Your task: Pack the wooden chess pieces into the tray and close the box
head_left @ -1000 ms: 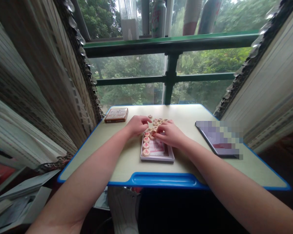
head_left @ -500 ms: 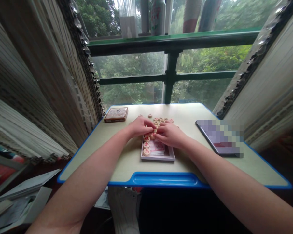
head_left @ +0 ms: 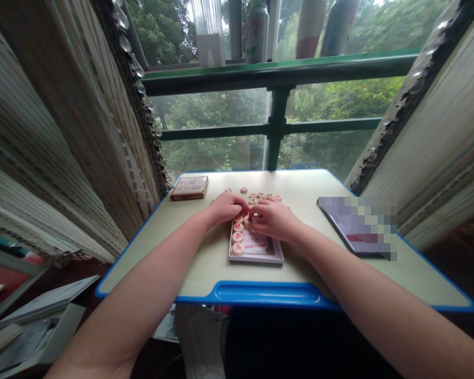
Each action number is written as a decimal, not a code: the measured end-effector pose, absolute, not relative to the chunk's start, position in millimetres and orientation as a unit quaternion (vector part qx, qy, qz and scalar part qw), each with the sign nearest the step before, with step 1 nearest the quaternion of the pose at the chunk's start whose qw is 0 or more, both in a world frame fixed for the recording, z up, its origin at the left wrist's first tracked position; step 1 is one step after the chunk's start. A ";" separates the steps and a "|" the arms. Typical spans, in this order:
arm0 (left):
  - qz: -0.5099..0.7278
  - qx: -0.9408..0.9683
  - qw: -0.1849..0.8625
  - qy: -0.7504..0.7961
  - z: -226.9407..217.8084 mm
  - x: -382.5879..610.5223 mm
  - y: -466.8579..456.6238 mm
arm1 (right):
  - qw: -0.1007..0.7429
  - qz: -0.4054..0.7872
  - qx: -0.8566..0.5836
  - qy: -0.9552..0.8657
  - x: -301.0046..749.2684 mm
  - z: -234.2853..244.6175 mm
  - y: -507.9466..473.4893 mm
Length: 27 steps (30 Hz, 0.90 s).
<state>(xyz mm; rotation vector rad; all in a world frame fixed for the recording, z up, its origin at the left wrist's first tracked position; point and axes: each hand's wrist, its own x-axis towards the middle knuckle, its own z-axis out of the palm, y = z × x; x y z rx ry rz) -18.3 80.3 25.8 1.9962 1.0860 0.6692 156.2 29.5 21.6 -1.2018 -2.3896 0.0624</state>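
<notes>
A shallow white box tray (head_left: 256, 260) lies on the small table, with round wooden Chinese chess pieces (head_left: 237, 237) in a column along its left side, red characters facing up. Over the tray's far left corner is my left hand (head_left: 228, 207), fingers curled inward; what they hold, if anything, is hidden. My right hand (head_left: 274, 217) reaches across the tray's far half, thumb and fingers closed around a Chinese chess piece (head_left: 247, 221) beside the column. The fingertips of both hands nearly meet. Paper with red lines (head_left: 256, 241) covers the tray's bottom. Several loose pieces (head_left: 253, 201) lie beyond my hands.
At the table's (head_left: 197, 258) back left sits a flat brown box (head_left: 189, 187). A tablet (head_left: 351, 226), partly pixelated, rests at the right. A blue pen trough (head_left: 266, 291) runs along the front edge. Cans (head_left: 256, 34) and cups stand on the window ledge behind; curtains hang both sides.
My right fingers have drawn slightly up and away from the near part of the piece beside the column. My left hand stays nearly in place. The view has shifted slightly.
</notes>
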 end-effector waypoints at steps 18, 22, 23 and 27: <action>0.272 0.760 0.404 0.431 24.3 -18.7 81.5 | 0.253 0.042 -0.411 -0.875 161.3 23.7 28.5; 0.275 0.755 0.405 0.437 20.5 -18.4 83.4 | 0.272 0.017 -0.458 -0.846 165.2 22.4 35.5; 0.276 0.752 0.407 0.439 19.5 -18.0 83.8 | 0.275 0.009 -0.478 -0.834 166.6 21.2 38.6; 0.271 0.748 0.408 0.449 15.7 -16.9 85.1 | 0.264 0.004 -0.546 -0.795 173.5 15.3 52.4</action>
